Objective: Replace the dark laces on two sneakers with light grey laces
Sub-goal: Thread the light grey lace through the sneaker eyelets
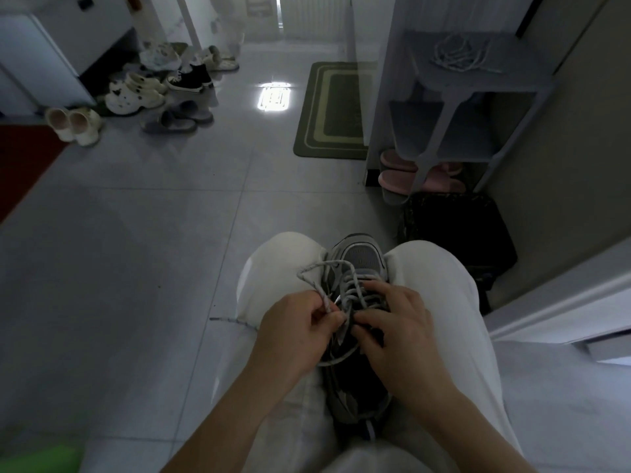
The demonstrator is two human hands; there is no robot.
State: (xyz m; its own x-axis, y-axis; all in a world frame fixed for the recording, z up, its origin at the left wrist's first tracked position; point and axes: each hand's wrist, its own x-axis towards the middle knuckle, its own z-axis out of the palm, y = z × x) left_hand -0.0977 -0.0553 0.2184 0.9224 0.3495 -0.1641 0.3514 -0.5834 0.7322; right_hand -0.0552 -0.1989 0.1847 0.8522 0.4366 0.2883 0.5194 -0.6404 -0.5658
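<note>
A grey and black sneaker (362,257) lies wedged between my knees, toe pointing away from me. A light grey lace (316,269) is threaded through its eyelets and loops out over my left knee. My left hand (293,331) pinches this lace near the upper eyelets. My right hand (397,331) rests on the sneaker's lacing, with the fingers curled onto the tongue and eyelets. A second light grey lace (459,54) lies coiled on top of the grey shelf unit (512,81) at the upper right.
One lace end (232,321) trails on the tiled floor left of my knee. A black bag (457,230) sits just past my right knee. Pink slippers (396,177) lie under the shelf unit. A green mat (333,110) and several shoes (136,93) lie farther off.
</note>
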